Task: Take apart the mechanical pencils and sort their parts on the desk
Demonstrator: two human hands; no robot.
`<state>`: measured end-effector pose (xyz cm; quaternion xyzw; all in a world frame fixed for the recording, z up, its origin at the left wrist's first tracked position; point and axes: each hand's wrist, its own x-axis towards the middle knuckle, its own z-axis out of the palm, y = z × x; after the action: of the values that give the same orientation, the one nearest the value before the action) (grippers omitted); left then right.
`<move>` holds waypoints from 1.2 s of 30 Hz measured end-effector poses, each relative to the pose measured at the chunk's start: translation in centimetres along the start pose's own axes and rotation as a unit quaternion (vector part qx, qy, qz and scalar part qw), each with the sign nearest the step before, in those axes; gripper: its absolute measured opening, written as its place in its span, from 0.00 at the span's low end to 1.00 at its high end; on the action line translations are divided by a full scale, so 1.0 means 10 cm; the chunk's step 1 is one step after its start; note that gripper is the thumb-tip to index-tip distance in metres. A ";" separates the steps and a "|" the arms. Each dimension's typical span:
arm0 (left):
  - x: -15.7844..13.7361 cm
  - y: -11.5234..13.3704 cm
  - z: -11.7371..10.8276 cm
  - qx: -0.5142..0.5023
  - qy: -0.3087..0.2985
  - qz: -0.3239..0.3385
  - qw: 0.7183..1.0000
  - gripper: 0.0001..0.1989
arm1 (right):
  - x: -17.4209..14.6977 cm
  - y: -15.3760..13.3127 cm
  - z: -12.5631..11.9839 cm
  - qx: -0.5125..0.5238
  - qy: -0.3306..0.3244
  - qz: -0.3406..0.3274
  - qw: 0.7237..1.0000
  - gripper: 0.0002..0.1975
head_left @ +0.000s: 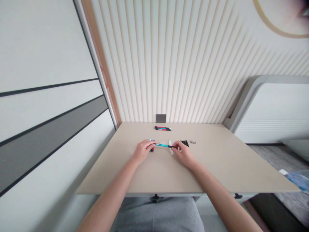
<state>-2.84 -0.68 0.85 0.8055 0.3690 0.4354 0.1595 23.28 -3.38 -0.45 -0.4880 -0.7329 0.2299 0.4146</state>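
A blue pen [163, 145] with a black grip spans the gap between my two hands, a little above the table. My left hand [143, 150] pinches its left end, and my right hand [182, 152] pinches the black end. Beneath and beside my left fingers lie coloured pen parts [152, 149], partly hidden. A white strip [171, 147] rests under the pen's right half. Just past my right hand sit several black grips [184, 143] in a row, partly covered by the fingers. Several small dark pieces [193, 142] lie to their right.
Several assembled pens [163, 128] in red, blue and black lie together toward the back of the table [135, 180]. Small clear pieces [162, 142] lie behind the held pen. A dark wall socket [161, 118] is above the back edge; a white cabinet [43, 129] stands left.
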 end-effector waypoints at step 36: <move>0.01 0.05 0.00 0.019 0.032 -0.052 0.998 0.10 | -0.01 -0.07 -0.03 -0.055 -0.016 -0.020 0.998 0.10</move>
<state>-2.59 -1.00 1.18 0.7735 0.4237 0.4453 0.1548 23.19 -3.81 0.20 -0.4914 -0.7607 0.1890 0.3797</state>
